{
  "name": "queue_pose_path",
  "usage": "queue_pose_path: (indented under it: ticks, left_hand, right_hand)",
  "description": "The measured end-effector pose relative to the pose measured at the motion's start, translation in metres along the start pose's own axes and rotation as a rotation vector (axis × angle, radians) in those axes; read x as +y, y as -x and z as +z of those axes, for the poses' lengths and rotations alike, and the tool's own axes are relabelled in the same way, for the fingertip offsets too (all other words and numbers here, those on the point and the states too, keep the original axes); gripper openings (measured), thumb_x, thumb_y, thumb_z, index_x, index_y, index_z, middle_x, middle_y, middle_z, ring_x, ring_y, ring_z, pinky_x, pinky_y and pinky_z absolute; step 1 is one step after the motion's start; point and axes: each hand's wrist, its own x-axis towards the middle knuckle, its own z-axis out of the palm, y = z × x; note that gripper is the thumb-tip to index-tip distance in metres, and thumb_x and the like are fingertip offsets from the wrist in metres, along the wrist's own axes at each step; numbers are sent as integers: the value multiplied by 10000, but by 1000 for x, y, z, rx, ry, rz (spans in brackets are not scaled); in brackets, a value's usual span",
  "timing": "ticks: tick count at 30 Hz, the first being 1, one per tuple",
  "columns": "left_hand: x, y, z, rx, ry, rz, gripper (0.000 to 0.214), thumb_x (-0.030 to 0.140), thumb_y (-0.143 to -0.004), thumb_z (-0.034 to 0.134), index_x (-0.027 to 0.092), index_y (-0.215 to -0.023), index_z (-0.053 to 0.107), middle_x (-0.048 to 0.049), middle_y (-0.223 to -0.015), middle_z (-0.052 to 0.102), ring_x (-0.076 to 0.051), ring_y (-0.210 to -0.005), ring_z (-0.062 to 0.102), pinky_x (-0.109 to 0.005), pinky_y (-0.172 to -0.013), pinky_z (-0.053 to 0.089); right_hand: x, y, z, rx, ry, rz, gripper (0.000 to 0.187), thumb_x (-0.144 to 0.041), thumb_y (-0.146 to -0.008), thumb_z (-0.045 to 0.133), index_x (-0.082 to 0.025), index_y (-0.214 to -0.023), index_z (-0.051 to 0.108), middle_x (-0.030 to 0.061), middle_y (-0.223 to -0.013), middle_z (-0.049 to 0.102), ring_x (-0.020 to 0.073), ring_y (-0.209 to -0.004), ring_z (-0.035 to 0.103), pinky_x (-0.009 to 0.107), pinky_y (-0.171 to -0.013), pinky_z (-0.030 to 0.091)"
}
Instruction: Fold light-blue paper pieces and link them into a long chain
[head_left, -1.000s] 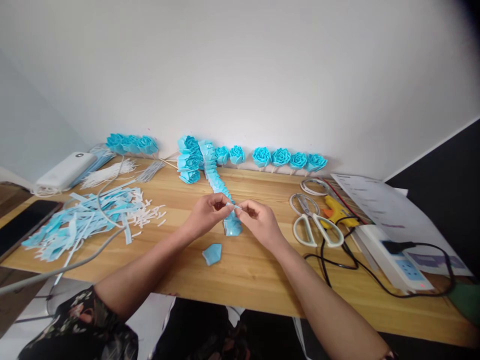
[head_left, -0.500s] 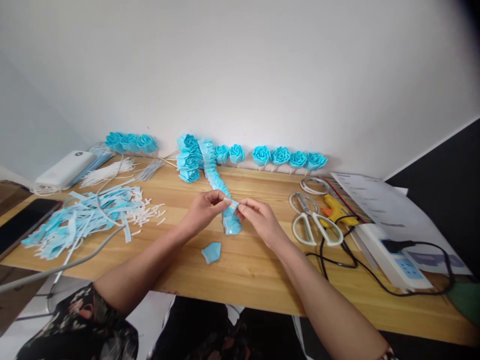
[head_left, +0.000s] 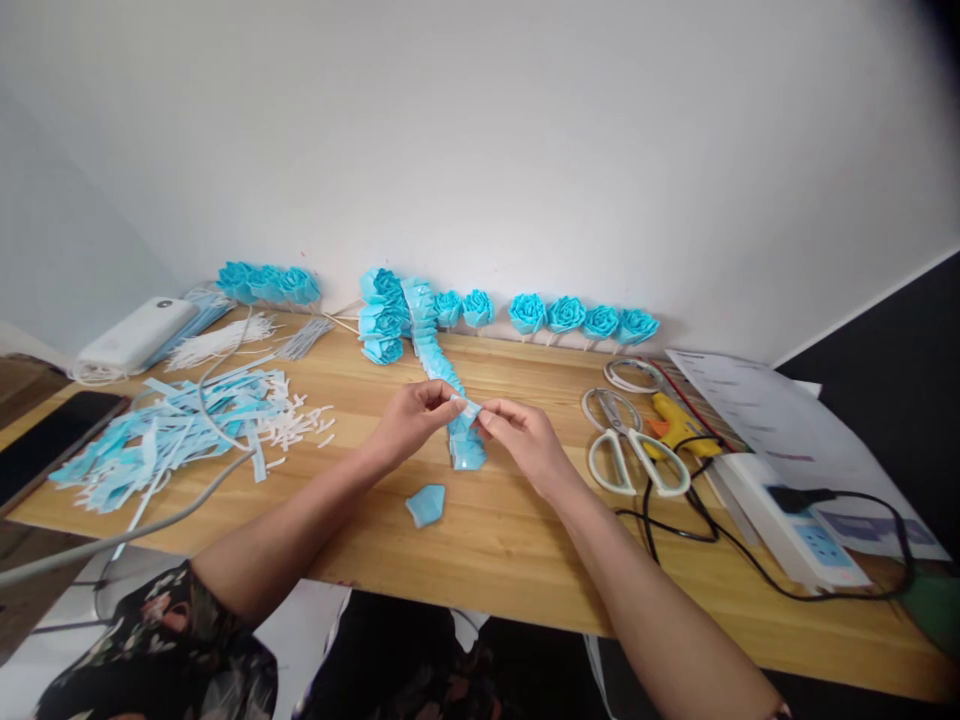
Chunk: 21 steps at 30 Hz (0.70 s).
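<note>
Between my fingertips is a small light-blue petal piece (head_left: 470, 410). My left hand (head_left: 416, 418) pinches its left side with thumb and forefinger. On the opposite side, my right hand (head_left: 520, 438) grips the edge in the same way. Beneath and behind the hands runs a long row of overlapping blue petals (head_left: 436, 368), reaching back to the wall. A single loose blue petal (head_left: 427, 505) lies on the wooden table nearer to me. Blue handmade flowers (head_left: 382, 315) on sticks rest behind the row.
Left are cut blue strips (head_left: 172, 430), white scraps, a phone (head_left: 56, 445), a white power bank (head_left: 139, 335) and a cable. On the right lie white-handled scissors (head_left: 634, 460), a tape roll (head_left: 632, 375), a yellow glue gun (head_left: 679, 430), a power strip (head_left: 799, 525) and papers. More flowers (head_left: 566, 314) line the wall.
The view has shifted slightly, so everything sits a little further right. Both hands keep their pinch on the petal piece, with hardly any other movement.
</note>
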Motion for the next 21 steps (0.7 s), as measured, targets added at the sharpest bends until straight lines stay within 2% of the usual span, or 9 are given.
queue_pose_path:
  ticks: [5,8,10,13,16,21]
  left_hand:
    - [1,0,1,-20,37,-2,320,439,-764,626,140,-667,564,9,-613,543,-99,-591,475,-231,-592,395]
    - [3,0,1,49,18,46,358,458,-849,515,147,-676,556,3,-620,530,-107,-610,476,-237,-613,408]
    - [5,2,0,147,-73,132,330,427,-874,490,154,-704,560,2,-640,532,-111,-625,477,-238,-621,408]
    - [6,5,2,246,-332,348,217,334,-851,560,164,-719,579,-5,-673,565,-122,-659,494,-254,-655,408]
    - [2,8,4,210,-542,530,160,270,-848,573,170,-728,609,-31,-723,608,-145,-720,531,-286,-708,414]
    - [-6,5,5,183,-665,574,140,254,-865,547,182,-807,652,-39,-735,613,-160,-733,546,-297,-699,417]
  right_hand:
    - [4,-1,0,65,30,-3,185,-355,-762,621,-182,-808,670,-5,-673,636,124,-612,556,243,-580,444]
    - [6,-2,0,103,24,-9,190,-359,-771,615,-177,-790,668,6,-687,650,129,-617,568,245,-583,448]
    - [6,-2,0,123,21,-9,189,-355,-772,617,-175,-785,669,13,-705,663,132,-627,580,246,-592,456]
    - [5,-2,0,146,38,-19,185,-349,-770,624,-173,-788,679,15,-707,671,131,-623,586,243,-590,460]
    - [4,-2,1,152,53,-30,198,-354,-769,627,-170,-810,688,18,-696,671,131,-608,585,242,-576,462]
    - [4,-1,1,147,32,-25,207,-366,-755,647,-169,-810,681,16,-693,675,128,-602,592,241,-569,476]
